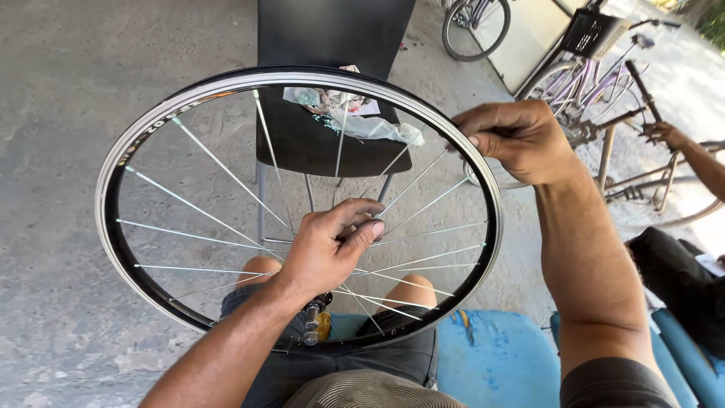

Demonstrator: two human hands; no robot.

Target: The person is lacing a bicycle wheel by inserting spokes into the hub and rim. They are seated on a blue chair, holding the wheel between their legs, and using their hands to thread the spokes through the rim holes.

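Head view: bicycle wheel [136,143] upright across the lap, no tyre on the rim. Left hand [328,249] closed over the hub at the middle, thumb and fingers curled around it where the spokes meet. Right hand [521,140] at the upper right of the rim, fingers pinched tight on something small where a spoke [423,175] reaches the rim; too small to tell what. Most spokes already strung from hub to rim, though with uneven gaps, so lacing apparently well along and not finished. Behind the wheel, a dark chair [302,143] with a crumpled plastic bag [377,128]. Far right, another person's hand [668,136] on a parked bicycle [596,83].
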